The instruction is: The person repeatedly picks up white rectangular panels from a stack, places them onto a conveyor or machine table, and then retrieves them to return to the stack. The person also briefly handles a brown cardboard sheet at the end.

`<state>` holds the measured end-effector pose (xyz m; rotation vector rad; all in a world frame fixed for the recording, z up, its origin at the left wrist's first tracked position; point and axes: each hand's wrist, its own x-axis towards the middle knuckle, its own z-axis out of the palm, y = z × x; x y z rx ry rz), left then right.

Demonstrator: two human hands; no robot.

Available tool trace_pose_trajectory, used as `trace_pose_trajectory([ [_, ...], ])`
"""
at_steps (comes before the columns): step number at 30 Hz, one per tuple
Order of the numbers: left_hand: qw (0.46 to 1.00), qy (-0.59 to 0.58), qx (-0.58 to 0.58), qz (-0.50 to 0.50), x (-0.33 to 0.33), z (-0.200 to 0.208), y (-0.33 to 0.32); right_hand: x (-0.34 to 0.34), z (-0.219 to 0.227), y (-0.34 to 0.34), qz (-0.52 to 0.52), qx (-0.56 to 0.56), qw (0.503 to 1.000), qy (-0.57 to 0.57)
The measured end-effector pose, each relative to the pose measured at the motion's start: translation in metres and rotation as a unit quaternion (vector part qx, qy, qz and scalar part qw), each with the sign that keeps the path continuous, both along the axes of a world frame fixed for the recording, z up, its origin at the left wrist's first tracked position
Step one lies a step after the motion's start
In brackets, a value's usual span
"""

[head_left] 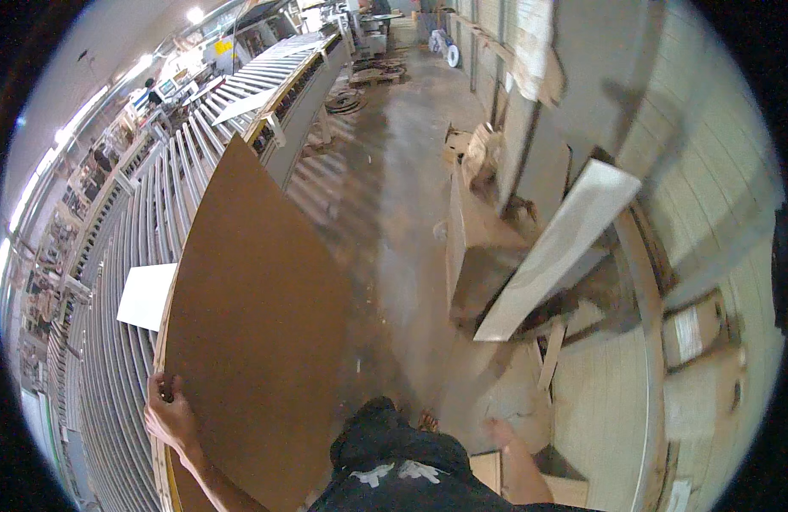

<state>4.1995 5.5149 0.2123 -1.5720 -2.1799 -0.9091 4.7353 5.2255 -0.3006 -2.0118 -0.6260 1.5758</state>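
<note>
A large brown board stands on edge along the left, beside the roller conveyor. My left hand is at its upper edge, with curled fingers gripping that edge. Down at the lower right, my right hand hangs over the floor, apart from the board. Motion smears its fingers, and nothing can be made out in it. An open cardboard box lies just beside that forearm.
The roller conveyor runs up the left side, carrying a white panel and another pale sheet. On the right, a long white strip leans over a large carton. A concrete aisle stretches ahead, with pallets farther along.
</note>
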Motion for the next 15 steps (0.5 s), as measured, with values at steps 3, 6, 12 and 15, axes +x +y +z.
trace_pose_trajectory([
  [3, 0.999, -0.019, -0.01, 0.037, 0.049, -0.005, 0.097, 0.088, 0.127, 0.236, 0.086, 0.124, 0.983, 0.107],
  [6, 0.999, -0.021, 0.017, 0.024, 0.09, -0.022, 0.21, 0.12, 0.214, 0.4, 0.2, 0.159, 0.961, 0.11],
  [12, 0.995, -0.019, -0.044, 0.085, 0.199, -0.022, 0.472, 0.143, 0.24, 0.593, 0.257, 0.129, 0.956, 0.061],
  [15, 0.999, 0.006, -0.021, 0.025, 0.234, -0.017, 0.596, 0.158, 0.226, 0.715, 0.188, 0.163, 0.967, 0.064],
])
